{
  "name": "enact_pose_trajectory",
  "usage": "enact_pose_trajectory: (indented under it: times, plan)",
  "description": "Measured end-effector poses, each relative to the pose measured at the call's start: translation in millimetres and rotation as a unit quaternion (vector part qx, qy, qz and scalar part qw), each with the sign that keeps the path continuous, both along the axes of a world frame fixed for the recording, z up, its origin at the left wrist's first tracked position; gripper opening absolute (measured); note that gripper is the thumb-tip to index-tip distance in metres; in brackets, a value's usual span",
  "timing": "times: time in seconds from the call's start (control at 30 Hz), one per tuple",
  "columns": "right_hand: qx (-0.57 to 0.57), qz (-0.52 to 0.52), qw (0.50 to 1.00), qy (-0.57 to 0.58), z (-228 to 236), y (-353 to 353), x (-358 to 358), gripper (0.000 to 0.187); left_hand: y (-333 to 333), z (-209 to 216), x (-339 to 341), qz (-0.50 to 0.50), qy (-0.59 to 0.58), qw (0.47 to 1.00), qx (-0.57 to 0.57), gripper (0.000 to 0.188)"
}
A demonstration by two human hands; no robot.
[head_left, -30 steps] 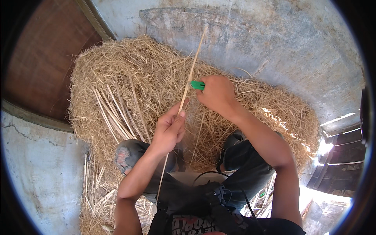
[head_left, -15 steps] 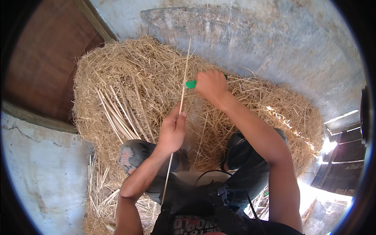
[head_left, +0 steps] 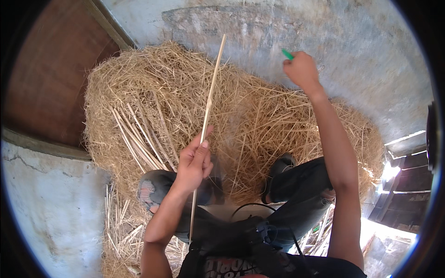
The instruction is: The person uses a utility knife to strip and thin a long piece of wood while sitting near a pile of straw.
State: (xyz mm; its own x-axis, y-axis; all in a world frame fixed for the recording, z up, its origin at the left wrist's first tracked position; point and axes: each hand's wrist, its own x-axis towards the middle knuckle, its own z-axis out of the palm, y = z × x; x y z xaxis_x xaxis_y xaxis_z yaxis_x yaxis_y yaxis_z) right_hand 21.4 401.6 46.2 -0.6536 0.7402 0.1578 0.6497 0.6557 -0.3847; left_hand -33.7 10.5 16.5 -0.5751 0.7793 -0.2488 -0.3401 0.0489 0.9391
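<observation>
Nearest, bent knees in dark trousers (head_left: 296, 185), torn at the left knee, over a black bag (head_left: 241, 241) with a thin cable. Just above, left hand (head_left: 194, 162) pinched narrowly round a long pale stick (head_left: 208, 111), thumb and fingers closed on it, stick slanting up across the straw. Beside it to the left, a bundle of straight cut stalks (head_left: 136, 139) lying on the straw pile (head_left: 259, 116). Farther off, right hand (head_left: 302, 69) raised over the grey wall (head_left: 352, 41), fist closed on a small green tool (head_left: 287, 54), well apart from the stick.
</observation>
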Motion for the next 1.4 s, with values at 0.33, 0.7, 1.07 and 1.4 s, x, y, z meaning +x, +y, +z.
enact_pose_trajectory:
  times: [0.33, 0.7, 1.07, 1.4]
  plan:
    - [-0.012, 0.278, 0.956, -0.088, 23, -161, -12, 0.014, 13, 0, 5, 0.006, 0.098, 0.994, -0.043, 0.047]
    - [0.001, 0.239, 0.969, -0.062, -11, -160, -29, 0.014, 9, -13, 7, 0.039, 0.192, 0.978, -0.076, 0.046]
    - [0.086, -0.016, 0.995, -0.053, 5, 2, -22, 0.021, -14, -30, 29, -0.08, 0.24, 0.964, -0.087, 0.043]
    - [-0.063, 0.101, 0.992, 0.05, 46, -79, 6, 0.025, 5, -5, 16, -0.078, 0.019, 0.997, 0.01, 0.048]
